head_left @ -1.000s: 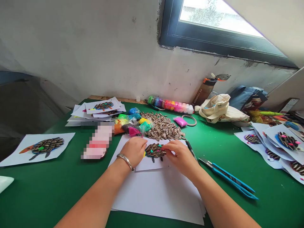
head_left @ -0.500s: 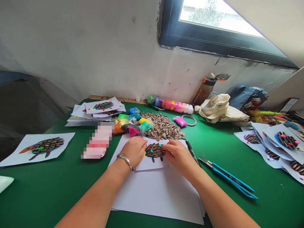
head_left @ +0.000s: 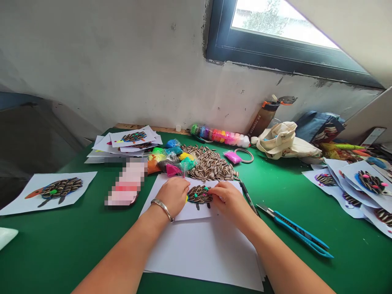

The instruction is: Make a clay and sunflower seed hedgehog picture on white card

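A seed-covered animal picture [head_left: 199, 194] is on a small white card [head_left: 196, 213], with teal and pink dots among its sunflower seeds and dark feet below. My left hand [head_left: 174, 195] rests over the card's left part, fingers curled in beside the yellow end of the figure; whatever they hold is hidden. On the other side, my right hand [head_left: 228, 200] touches the figure's right edge with thumb and forefinger brought together. Anything between those fingertips is too small to make out. Under the card lie larger white sheets [head_left: 202, 253].
Loose sunflower seeds [head_left: 214, 163] and bagged coloured clay [head_left: 171, 157] lie behind the card. A blue utility knife [head_left: 297, 228] and black pen [head_left: 247, 196] are at right. Finished seed pictures [head_left: 61, 190] lie on both sides. A bottle [head_left: 263, 118] and cloth bag [head_left: 281, 141] stand by the wall.
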### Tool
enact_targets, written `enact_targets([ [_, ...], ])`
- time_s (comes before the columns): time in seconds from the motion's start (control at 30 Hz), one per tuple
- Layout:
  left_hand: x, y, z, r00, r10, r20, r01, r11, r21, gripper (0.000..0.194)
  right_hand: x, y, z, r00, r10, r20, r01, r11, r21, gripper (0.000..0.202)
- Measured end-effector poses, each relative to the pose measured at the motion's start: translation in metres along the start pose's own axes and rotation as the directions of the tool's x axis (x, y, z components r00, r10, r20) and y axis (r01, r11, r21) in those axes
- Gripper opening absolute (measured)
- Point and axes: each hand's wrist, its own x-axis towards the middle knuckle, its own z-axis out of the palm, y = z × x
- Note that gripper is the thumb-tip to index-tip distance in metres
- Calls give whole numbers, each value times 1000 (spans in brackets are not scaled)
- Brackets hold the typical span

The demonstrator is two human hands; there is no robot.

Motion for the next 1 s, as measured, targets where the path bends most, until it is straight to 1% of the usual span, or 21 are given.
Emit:
enact_targets([
  [0.13,1,0,0,1000,3,-2,-3,1000,-6,27,1,1,-1,999,31,-24,-30,999,37,28],
  [0.33,1,1,-2,1000,17,-1,-17,1000,-4,28,1,-2,-3,1000,-10,5,10,1000,18,30],
  [0.5,0,1,-2,1000,20,-8,-20,1000,-14,27,1,0,-6,1000,23,-17,-23,1000,2,30],
  [0.7,0,2,-2,1000,21,1,-21,1000,-13,28,0,-3,-5,999,8,35,-8,1000,0,30],
  [0.77,0,2,-3,1000,17,3,-17,1000,-13,29,0,-1,-8,999,35,6,-35,999,0,28],
  [0.87,0,2,-4,1000,7,16,-7,1000,-15,30,1,7,-14,993,109,-55,-110,994,-19,25],
  [1.0,-1,2,-5,1000,3,25,-3,1000,-19,31,0,13,-15,988,143,-64,-149,983,-107,23],
])
